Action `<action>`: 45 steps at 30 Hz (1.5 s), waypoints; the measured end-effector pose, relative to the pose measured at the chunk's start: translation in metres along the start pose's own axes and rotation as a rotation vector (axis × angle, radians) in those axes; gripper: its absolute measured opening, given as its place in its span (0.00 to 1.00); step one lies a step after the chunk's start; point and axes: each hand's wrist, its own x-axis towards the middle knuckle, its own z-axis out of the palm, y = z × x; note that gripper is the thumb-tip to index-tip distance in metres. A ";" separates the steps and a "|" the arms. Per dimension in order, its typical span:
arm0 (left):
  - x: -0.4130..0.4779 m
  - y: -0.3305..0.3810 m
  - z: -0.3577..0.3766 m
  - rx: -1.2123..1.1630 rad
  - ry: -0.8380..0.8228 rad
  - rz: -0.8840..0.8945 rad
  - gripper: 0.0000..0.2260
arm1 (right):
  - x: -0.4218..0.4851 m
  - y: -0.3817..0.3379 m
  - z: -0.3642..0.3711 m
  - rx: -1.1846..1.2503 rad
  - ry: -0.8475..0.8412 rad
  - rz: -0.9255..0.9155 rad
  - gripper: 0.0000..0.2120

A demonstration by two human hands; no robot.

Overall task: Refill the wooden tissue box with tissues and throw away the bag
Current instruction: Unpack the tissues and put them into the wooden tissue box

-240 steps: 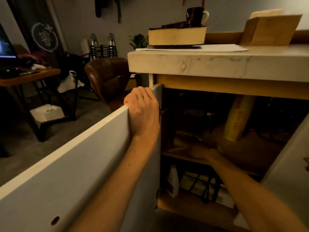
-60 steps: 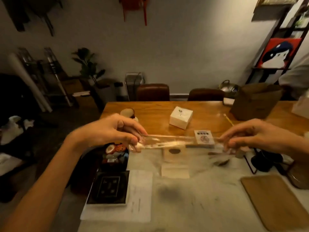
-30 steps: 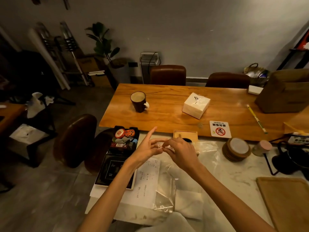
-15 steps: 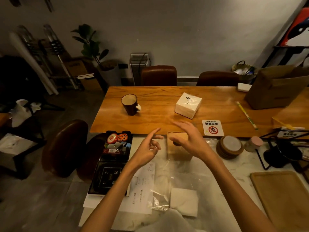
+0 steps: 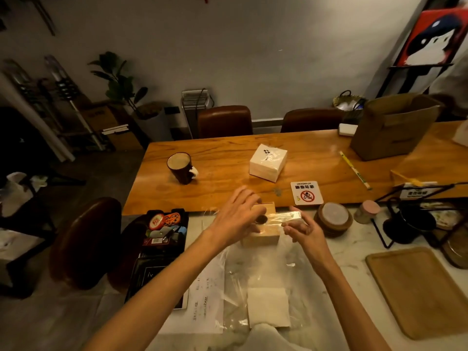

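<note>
Fingers of left hand (image 5: pixel 234 219) spread over wooden tissue box (image 5: pixel 260 234), hiding its top, right hand (image 5: pixel 304 230) pinching clear bag (image 5: pixel 286 216).

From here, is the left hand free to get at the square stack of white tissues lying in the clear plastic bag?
Probably yes: the left hand rests on the wooden tissue box, and the tissues lie nearer the person, nothing over them but the bag.

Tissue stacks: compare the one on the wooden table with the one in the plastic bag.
The tissue stack on the wooden table is a tall block with a dark logo on top; the tissue stack in the plastic bag is thin and plain. The first stands far off, beyond both hands; the second lies flat on the marble counter, nearest the camera. Both are white and square.
</note>
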 end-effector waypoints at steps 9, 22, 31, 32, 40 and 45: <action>0.031 -0.011 -0.034 -0.381 -0.137 -0.223 0.09 | -0.014 -0.006 -0.007 -0.029 -0.003 -0.071 0.21; 0.013 -0.039 -0.056 -0.535 -0.299 -0.195 0.09 | -0.026 -0.014 -0.016 -0.068 -0.045 -0.129 0.23; 0.005 -0.022 -0.041 -0.443 -0.241 -0.143 0.18 | -0.035 -0.026 -0.005 -0.191 0.080 -0.175 0.26; 0.006 -0.022 -0.038 -0.395 -0.197 -0.109 0.14 | -0.036 -0.027 -0.007 -0.179 0.075 -0.157 0.26; 0.013 -0.010 -0.065 -0.435 -0.152 -0.022 0.06 | -0.078 -0.035 0.022 -0.845 0.403 -1.013 0.16; 0.007 -0.004 -0.080 -0.371 -0.125 0.075 0.07 | -0.073 -0.051 0.040 -1.209 0.157 -0.864 0.23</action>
